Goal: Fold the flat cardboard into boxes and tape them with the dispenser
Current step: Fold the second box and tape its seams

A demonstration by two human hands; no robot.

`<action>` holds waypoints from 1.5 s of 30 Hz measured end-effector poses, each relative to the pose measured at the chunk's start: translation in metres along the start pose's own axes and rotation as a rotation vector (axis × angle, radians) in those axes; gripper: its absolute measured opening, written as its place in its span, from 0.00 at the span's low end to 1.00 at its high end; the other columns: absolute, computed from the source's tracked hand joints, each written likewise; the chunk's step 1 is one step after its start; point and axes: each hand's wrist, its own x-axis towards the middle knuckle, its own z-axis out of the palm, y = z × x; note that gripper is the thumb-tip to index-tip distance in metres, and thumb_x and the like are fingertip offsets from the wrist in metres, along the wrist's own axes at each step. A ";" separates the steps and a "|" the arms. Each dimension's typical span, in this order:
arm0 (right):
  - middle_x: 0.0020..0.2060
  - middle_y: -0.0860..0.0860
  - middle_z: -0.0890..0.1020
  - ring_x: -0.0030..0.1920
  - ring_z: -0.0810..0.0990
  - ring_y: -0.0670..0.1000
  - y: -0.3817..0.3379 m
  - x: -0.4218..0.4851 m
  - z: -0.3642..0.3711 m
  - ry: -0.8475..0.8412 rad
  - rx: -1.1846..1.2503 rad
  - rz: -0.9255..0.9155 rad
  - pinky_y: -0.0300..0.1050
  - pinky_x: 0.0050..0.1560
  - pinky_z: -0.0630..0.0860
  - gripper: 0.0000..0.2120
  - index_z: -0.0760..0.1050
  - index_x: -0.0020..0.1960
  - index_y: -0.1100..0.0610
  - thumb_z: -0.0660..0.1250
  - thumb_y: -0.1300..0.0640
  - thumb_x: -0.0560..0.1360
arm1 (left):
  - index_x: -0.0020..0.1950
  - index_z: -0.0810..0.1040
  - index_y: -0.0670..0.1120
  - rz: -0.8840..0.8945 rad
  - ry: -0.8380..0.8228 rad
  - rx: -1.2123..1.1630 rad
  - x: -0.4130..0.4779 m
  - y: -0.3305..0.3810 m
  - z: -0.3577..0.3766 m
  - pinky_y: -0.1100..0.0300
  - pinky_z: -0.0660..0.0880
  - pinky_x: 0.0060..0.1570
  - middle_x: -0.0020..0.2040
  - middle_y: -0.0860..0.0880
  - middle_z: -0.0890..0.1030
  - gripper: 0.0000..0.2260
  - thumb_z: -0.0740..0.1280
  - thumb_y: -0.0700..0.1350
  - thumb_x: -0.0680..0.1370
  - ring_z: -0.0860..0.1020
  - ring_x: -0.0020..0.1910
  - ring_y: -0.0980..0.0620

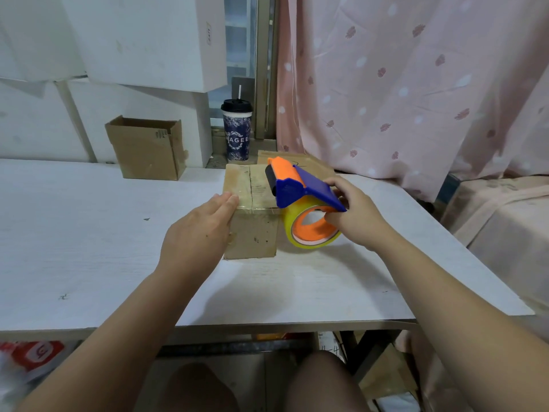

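Note:
A small brown cardboard box (252, 230) stands closed on the white table (89, 233), with clear tape across its top seam. My left hand (199, 230) rests flat against the box's near left corner, fingers straight. My right hand (356, 215) grips the blue and orange tape dispenser (300, 188), which carries a roll of clear tape. The dispenser's orange front end hovers over the right part of the box top, and the roll hangs beside the box's right side.
A flat piece of cardboard (315, 163) lies behind the box. An open brown box (148, 147) stands at the back left against white cartons (142, 40). A dark drink cup (236, 129) sits on the sill. Pink curtain (416, 84) hangs right.

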 end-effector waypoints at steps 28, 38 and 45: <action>0.56 0.45 0.75 0.54 0.75 0.39 0.025 -0.026 0.032 0.221 0.200 0.039 0.23 0.42 0.70 0.18 0.74 0.61 0.44 0.71 0.56 0.73 | 0.48 0.78 0.45 -0.016 0.139 0.307 0.018 0.070 0.012 0.53 0.69 0.37 0.39 0.41 0.76 0.09 0.69 0.48 0.73 0.75 0.35 0.41; 0.51 0.46 0.77 0.45 0.75 0.41 0.008 -0.009 0.019 0.181 0.030 -0.050 0.23 0.38 0.68 0.27 0.64 0.55 0.42 0.72 0.66 0.67 | 0.44 0.76 0.46 -0.065 0.226 0.083 0.023 0.063 0.019 0.51 0.67 0.49 0.46 0.47 0.82 0.08 0.65 0.50 0.75 0.77 0.50 0.42; 0.52 0.47 0.73 0.44 0.70 0.48 0.013 -0.009 0.006 0.109 -0.154 -0.152 0.26 0.37 0.66 0.29 0.65 0.62 0.51 0.66 0.69 0.65 | 0.43 0.75 0.47 -0.051 0.217 0.131 0.027 0.061 0.017 0.56 0.58 0.41 0.46 0.48 0.82 0.08 0.63 0.51 0.74 0.75 0.45 0.42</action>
